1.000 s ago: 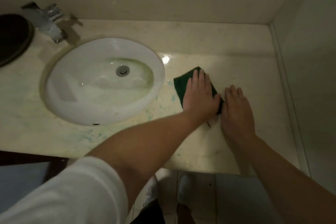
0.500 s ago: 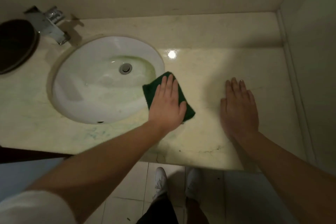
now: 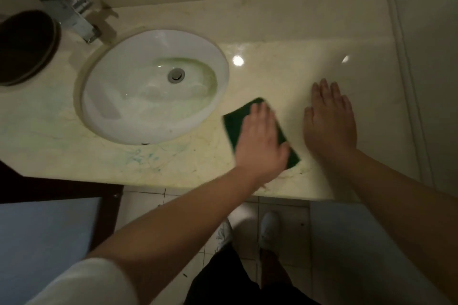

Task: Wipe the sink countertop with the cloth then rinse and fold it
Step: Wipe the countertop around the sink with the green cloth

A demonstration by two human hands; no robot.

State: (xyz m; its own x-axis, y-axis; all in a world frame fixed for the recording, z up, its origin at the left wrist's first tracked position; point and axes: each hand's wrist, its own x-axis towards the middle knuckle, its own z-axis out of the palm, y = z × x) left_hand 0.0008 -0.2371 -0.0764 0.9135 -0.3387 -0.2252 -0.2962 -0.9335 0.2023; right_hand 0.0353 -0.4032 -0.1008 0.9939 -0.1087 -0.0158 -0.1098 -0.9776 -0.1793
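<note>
A dark green cloth [image 3: 234, 124] lies flat on the cream marble countertop [image 3: 285, 67], just right of the white oval sink [image 3: 138, 111]. My left hand [image 3: 260, 141] presses down on the cloth with the palm flat and covers most of it; only its left side and lower right corner show. To the right of the cloth, my right hand [image 3: 329, 126] rests palm-down on the bare counter with the fingers slightly spread, holding nothing. A narrow gap separates it from the cloth.
A chrome faucet [image 3: 74, 15] stands behind the sink at the back left, beside a dark round object [image 3: 24, 44]. Blue-green smears [image 3: 141, 156] mark the counter in front of the sink. A wall [image 3: 426, 57] bounds the counter on the right. My feet [image 3: 270, 228] stand on the tiled floor below.
My left hand slid the cloth left to the sink rim, then back right toward my right hand. The right hand has stayed flat on the counter.
</note>
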